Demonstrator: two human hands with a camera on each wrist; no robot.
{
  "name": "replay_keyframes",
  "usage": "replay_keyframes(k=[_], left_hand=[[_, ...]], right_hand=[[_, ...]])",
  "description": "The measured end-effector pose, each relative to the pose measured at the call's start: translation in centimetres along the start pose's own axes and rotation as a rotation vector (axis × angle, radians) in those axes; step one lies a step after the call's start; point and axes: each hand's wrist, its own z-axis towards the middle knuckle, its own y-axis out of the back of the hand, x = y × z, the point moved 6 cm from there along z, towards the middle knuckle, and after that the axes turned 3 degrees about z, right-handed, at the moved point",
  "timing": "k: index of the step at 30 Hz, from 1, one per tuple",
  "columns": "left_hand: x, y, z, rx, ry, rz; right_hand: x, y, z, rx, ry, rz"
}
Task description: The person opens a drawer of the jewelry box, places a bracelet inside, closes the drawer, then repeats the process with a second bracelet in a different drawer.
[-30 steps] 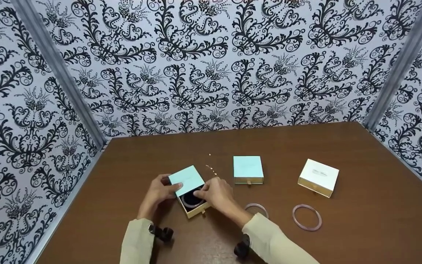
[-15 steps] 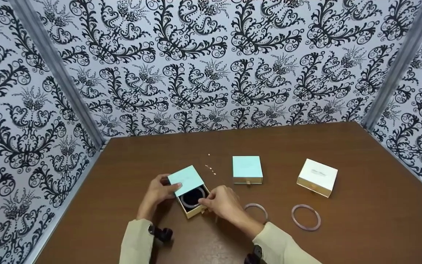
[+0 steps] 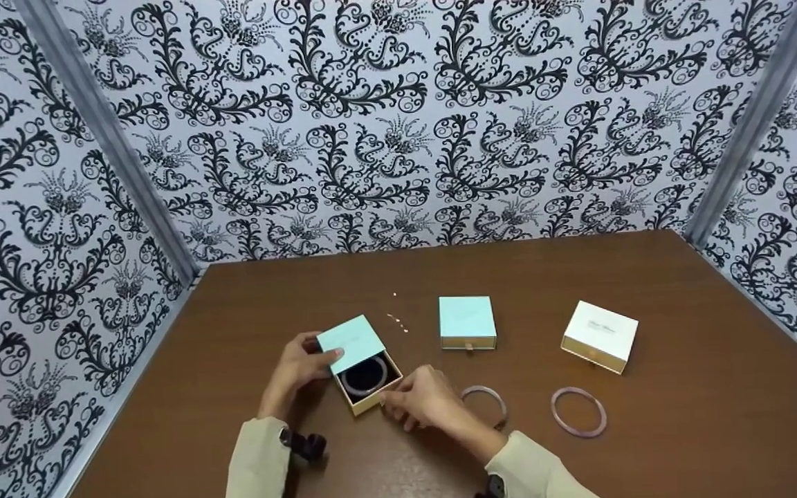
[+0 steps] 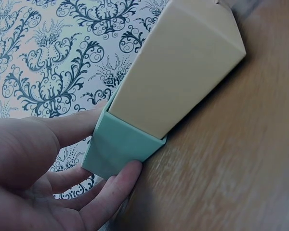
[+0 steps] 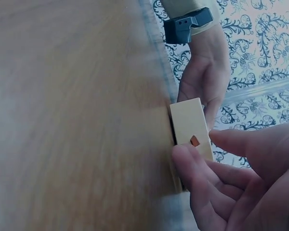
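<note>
My left hand [image 3: 305, 361] grips the mint sleeve [image 3: 351, 342] of a small drawer-style jewelry box, thumb on its top. The sleeve's cream drawer [image 3: 367, 404] is pulled partly out toward me. Inside, on a black lining, lies a pale bangle [image 3: 347, 387], its far part close to the sleeve's edge. My right hand [image 3: 426, 398] is at the drawer's front, right of its middle. In the right wrist view its thumb and forefinger hold the drawer front [image 5: 187, 115] beside a small brown pull tab [image 5: 195, 140]; the other fingers are curled.
Right of the hands lie two pinkish bangles, a nearer bangle [image 3: 485, 387] by the right forearm and a farther bangle [image 3: 582, 434]. Behind them stand a mint box [image 3: 468, 317] and a white box [image 3: 600, 326]. Several small pale pieces [image 3: 398, 321] lie in a line behind the hands.
My right hand has let go of the bangle in the drawer, drawn back toward me and moved to the drawer's front. The left hand keeps its hold on the sleeve.
</note>
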Motion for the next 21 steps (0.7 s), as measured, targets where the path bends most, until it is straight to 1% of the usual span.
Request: replay_keyframes(k=[7,10,13,16,21], left_hand=[[0.0,0.1,-0.2,-0.008,0.006,0.013],[-0.1,0.1,-0.2,-0.010,0.001,0.018],[-0.3,0.0,-0.2,-0.018,-0.007,0.024],[-0.4,0.0,-0.3,-0.017,-0.003,0.032],[-0.2,0.1,-0.3,-0.013,0.008,0.045]], right_hand=[[-0.6,-0.8,0.2,0.080,-0.062,0.176],[-1.0,-1.1,0.4,0.120,-0.088,0.276],[-1.2,-1.4,0.5,0.150,-0.110,0.350],[-1.5,-1.5,0.7,0.170,-0.127,0.387],[-1.7,-1.7,1.0,0.196,-0.148,0.416]])
